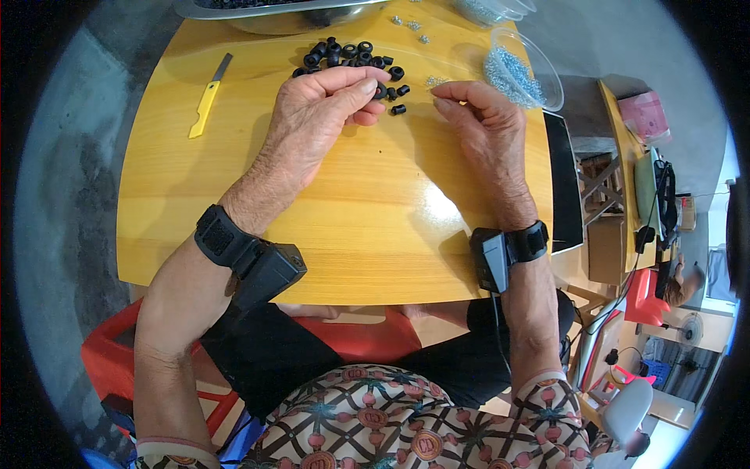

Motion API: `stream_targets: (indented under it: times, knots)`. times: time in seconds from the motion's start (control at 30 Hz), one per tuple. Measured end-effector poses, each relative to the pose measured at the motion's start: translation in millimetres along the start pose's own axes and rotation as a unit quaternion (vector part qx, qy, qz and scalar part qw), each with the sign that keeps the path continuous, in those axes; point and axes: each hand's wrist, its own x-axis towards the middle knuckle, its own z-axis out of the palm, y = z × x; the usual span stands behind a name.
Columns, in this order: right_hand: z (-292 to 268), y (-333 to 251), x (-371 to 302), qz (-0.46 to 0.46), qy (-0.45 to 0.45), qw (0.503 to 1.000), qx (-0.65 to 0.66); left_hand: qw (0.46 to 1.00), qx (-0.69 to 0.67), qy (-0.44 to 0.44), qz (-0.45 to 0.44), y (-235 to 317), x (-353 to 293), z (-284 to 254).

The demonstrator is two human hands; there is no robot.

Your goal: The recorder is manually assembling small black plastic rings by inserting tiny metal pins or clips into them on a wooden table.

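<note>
My left hand (320,105) pinches a small round black rubber piece (380,91) between thumb and fingers, over the far middle of the table. Beside and beyond it lies a loose pile of similar black rubber parts (334,51), some ring-like and some short cylinders. To its right, my right hand (492,117) has thumb and forefinger drawn together. What those fingertips hold, if anything, is too small to make out. Just past them lie a few tiny shiny metal pieces (436,80). A clear plastic tub (539,59) of similar silvery pieces stands beside my right hand.
A yellow-handled utility knife (205,109) lies on the left of the wooden table (312,242). A metal basin (273,16) of dark parts sits at the far edge, and another clear tub (492,9) stands far right. Small metal clusters (412,25) lie nearby.
</note>
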Motion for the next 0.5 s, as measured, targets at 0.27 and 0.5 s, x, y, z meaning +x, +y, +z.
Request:
stream_targets:
  times: [0.27, 0.5]
  knots:
    - [2.0, -2.9, 0.4, -0.013, -0.023, 1.0, -0.01, 1.0, 0.015, -0.021, 0.017, -5.5, 2.8, -1.2]
    - [5.9, -7.0, 1.9, -0.013, -0.015, 0.999, -0.032, 1.0, 0.025, -0.006, 0.013, -3.7, 1.5, 4.1]
